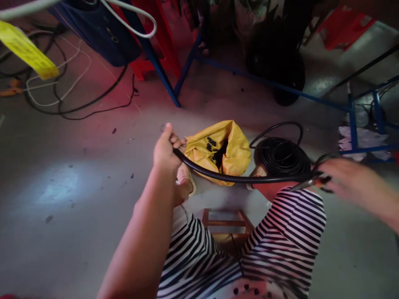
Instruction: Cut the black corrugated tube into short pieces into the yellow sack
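My left hand (168, 147) is closed round one end of a black corrugated tube (215, 172), which runs across in front of my knees to the right. My right hand (349, 178), blurred by motion, grips a pair of scissors (307, 184). The blades point left and lie close to the tube; whether they touch it I cannot tell. Beyond the tube, on the floor, a yellow bag (238, 143) lies with its mouth open and several short black pieces (211, 143) in it. A coil of black tube (283, 155) rests by my right foot.
A small wooden stool (226, 223) stands between my striped legs. Blue metal frames (274, 83) cross the floor ahead. Red stools (344, 29) stand behind. Loose cables (93, 97) lie at the left, and a yellow tag (28, 52) hangs with white cable near the upper left.
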Demonstrator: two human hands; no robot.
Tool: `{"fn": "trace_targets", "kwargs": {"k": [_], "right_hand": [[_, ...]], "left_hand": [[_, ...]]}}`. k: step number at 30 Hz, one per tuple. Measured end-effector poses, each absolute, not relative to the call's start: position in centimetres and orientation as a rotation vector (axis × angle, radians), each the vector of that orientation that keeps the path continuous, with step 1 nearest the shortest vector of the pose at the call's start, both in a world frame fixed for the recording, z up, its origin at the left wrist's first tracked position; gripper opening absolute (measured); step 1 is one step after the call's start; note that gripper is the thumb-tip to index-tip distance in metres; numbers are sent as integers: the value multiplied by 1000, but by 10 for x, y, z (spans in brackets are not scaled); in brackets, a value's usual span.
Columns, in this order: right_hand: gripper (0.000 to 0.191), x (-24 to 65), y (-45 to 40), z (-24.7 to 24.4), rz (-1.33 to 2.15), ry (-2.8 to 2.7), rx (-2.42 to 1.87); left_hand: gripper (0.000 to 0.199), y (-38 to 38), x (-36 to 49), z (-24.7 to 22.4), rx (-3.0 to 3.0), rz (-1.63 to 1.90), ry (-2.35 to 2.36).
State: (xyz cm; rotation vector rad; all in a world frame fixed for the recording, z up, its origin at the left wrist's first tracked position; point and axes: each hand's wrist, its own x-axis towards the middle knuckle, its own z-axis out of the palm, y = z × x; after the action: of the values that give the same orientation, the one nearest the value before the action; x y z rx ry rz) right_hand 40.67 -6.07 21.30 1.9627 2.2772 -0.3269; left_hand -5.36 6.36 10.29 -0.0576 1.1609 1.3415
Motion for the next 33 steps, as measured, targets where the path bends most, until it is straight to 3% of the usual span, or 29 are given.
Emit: {"fn": "trace_targets", "kwargs": {"k": [3,5,8,11,15,18,22,26,33], "right_hand": [[27,391,-78,171,-814,2190,1885],[13,361,-78,140,-1096,2167,2110],[32,292,-57,101,-1741,1964,2467],[40,220,-29,72,-2638,1471,2508],[44,171,-17,47,-3381,524,2300],[41,164,-27,43,-3435,382,2224],[43,160,-34,56,-3344,769,2003],[50,156,-36,69,-3130,1103,2016],[50,154,-49,64,-3129,1018,2011]], "left_hand": [[42,62,-59,100,446,1427,1214],[44,55,-47,99,668,1357,1207],[46,42,-17,98,841,1093,1127],[47,30,8,96,1094,756,950],[51,23,19,95,894,908,926],[56,23,16,99,748,1054,932],[62,25,12,109,627,1130,873],[60,25,8,116,484,1127,749],[51,30,-5,127,224,1218,764]]}}
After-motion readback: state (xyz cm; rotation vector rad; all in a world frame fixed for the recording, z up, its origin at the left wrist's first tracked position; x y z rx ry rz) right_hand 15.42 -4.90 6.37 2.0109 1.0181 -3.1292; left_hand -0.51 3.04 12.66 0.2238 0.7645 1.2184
